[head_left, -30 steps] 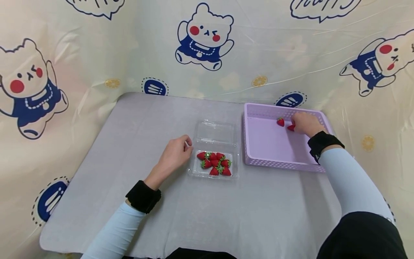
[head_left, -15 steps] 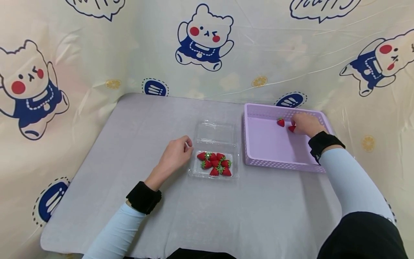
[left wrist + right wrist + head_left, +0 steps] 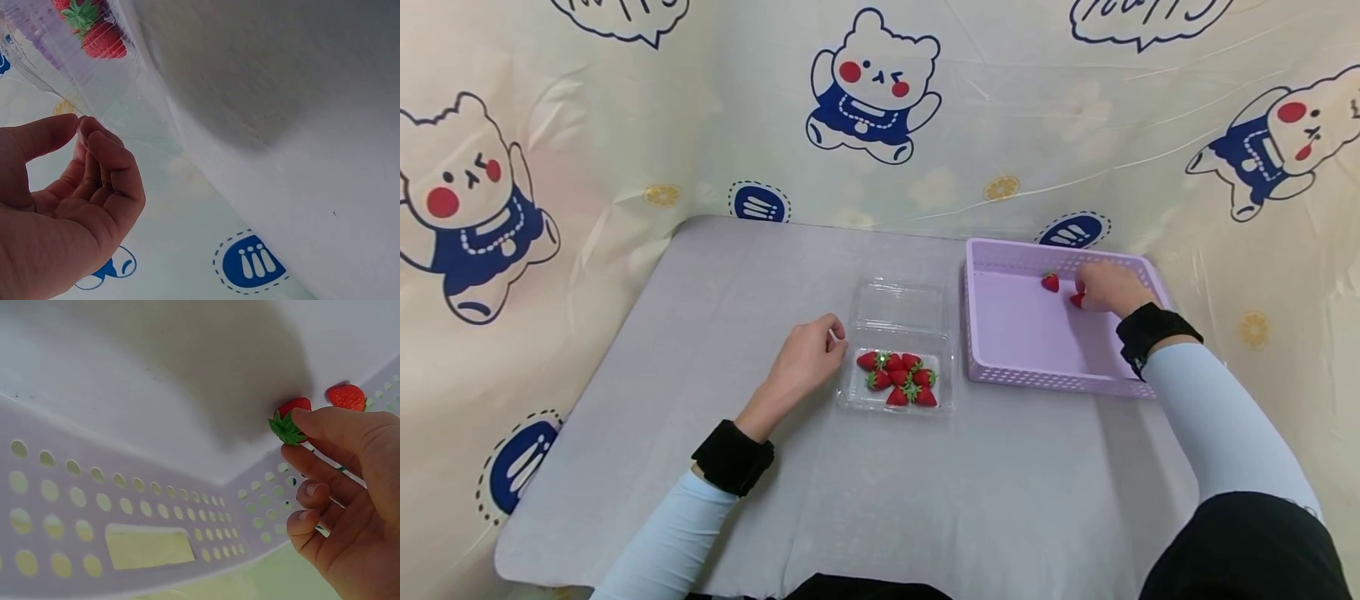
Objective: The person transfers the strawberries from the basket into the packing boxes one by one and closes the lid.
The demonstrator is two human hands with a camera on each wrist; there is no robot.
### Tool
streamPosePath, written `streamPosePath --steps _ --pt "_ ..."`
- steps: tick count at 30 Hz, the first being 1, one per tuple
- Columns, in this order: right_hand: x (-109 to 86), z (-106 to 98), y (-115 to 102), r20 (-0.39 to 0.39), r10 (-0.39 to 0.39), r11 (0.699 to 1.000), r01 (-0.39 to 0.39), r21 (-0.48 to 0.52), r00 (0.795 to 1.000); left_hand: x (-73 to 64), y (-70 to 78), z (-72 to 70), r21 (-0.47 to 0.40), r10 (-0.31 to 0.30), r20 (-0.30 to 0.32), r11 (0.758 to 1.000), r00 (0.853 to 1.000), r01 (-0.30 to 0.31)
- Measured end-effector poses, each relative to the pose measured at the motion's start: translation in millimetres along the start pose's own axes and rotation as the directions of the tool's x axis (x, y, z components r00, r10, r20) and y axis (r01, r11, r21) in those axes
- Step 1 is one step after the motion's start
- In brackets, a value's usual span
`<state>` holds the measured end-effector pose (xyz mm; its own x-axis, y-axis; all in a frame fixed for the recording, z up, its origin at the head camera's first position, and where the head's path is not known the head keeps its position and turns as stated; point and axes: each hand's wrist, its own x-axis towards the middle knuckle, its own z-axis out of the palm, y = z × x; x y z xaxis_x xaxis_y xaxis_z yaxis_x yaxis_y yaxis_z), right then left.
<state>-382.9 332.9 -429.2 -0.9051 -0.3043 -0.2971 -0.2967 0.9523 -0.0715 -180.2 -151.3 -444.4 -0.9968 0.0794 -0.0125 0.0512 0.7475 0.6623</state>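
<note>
Small red strawberries with green leaves point(image 3: 898, 377) lie in the bottom of an open clear plastic clamshell box point(image 3: 898, 308). My left hand point(image 3: 808, 354) is at the left side of that box. In the left wrist view, its thumb and forefinger point(image 3: 47, 134) meet at the thin plastic edge and pinch it. Over in the lilac basket point(image 3: 1022, 333), my right hand point(image 3: 1112, 287) pinches a strawberry point(image 3: 294, 407) between thumb and forefinger, close to the basket floor. Another strawberry point(image 3: 1050, 282) lies loose beside it, to the left in the head view.
The lilac basket has a perforated wall point(image 3: 125, 506) with a handle slot. It stands right of the box on a grey cloth-covered table point(image 3: 715, 292). A curtain with printed bears point(image 3: 872, 100) hangs behind the table.
Under my right hand, the strawberry has shifted slightly to the right. My left hand and the clear box have kept their places.
</note>
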Motion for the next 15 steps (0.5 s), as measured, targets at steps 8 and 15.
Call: streamPosePath --steps 8,15 --pt "-7.0 -10 -15 -0.001 -0.001 1.0 0.001 -0.014 1.0 -1.9 1.9 0.4 -0.01 -0.003 0.002 1.0 1.0 0.004" --pt "-13.7 -15 -28 -0.023 -0.02 1.0 0.02 -0.007 1.0 -2.8 1.5 1.8 0.003 0.027 -0.01 1.0 1.0 -0.027"
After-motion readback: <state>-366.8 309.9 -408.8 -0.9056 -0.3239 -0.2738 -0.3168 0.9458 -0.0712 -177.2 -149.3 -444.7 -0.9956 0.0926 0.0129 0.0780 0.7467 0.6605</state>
